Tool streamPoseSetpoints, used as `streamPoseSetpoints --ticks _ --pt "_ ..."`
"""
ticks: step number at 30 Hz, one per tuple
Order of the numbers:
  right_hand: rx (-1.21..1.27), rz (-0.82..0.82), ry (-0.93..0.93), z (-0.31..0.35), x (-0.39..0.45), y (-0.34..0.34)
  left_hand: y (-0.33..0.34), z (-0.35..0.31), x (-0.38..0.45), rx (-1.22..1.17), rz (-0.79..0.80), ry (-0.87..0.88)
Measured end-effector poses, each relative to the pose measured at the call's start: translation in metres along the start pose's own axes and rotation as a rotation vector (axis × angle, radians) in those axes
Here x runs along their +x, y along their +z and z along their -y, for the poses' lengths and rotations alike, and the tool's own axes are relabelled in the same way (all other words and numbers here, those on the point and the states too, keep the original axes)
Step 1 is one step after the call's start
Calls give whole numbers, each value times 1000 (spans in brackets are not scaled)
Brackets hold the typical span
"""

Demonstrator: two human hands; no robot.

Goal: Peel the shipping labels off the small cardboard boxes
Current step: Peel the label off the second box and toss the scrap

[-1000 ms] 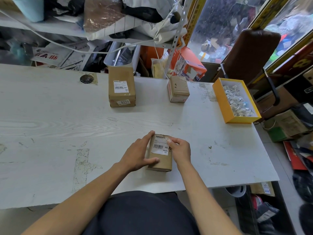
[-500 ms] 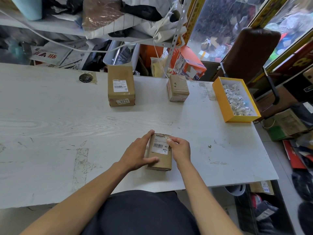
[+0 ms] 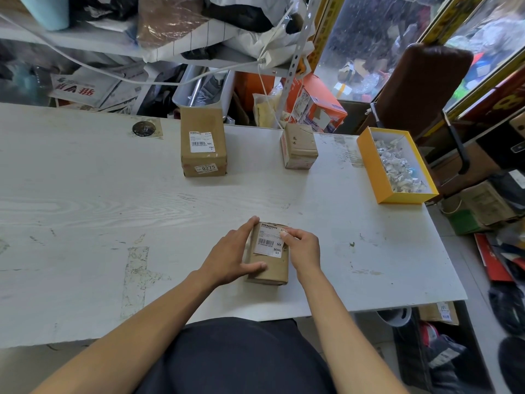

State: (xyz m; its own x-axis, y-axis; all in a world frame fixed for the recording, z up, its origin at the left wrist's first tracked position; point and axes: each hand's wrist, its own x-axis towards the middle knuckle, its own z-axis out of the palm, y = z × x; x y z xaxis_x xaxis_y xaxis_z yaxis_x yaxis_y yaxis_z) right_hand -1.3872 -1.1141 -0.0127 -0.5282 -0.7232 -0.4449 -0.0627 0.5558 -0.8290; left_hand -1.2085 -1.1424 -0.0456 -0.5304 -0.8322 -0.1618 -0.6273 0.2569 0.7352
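A small cardboard box lies near the table's front edge with a white barcode shipping label on its top. My left hand grips the box's left side, thumb across the near end. My right hand rests at the box's right side, fingertips pinching at the label's upper right corner. Farther back stands a taller box bearing a white label and a "0275" sticker. To its right sits a smaller box with no label showing on top.
A yellow tray holding crumpled white paper scraps sits at the table's right edge. The white table carries a round dark disc at the back left. Cluttered shelves, bags and cartons crowd behind and to the right.
My right fingertips have shifted slightly along the label's upper right corner. The box and left hand stay almost where they were.
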Motion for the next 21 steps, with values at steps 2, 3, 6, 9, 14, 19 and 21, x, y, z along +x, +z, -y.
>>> streamPoseSetpoints --ticks 2,3,6,9,14,19,21 --pt "3 0 4 0 0 0 0 0 1 3 0 1" --pt "4 -1 8 0 0 0 0 0 1 6 1 3" --pt "6 -5 13 0 0 0 0 0 0 8 2 2" --pt "8 -2 11 1 -2 0 0 0 0 6 -1 7" --pt "5 -4 16 3 -3 0 -1 -1 0 0 0 -1" --pt "2 -10 12 2 -2 0 -1 -2 0 -5 0 -5" --pt "1 -8 11 1 -1 1 -1 -2 0 -7 2 -5"
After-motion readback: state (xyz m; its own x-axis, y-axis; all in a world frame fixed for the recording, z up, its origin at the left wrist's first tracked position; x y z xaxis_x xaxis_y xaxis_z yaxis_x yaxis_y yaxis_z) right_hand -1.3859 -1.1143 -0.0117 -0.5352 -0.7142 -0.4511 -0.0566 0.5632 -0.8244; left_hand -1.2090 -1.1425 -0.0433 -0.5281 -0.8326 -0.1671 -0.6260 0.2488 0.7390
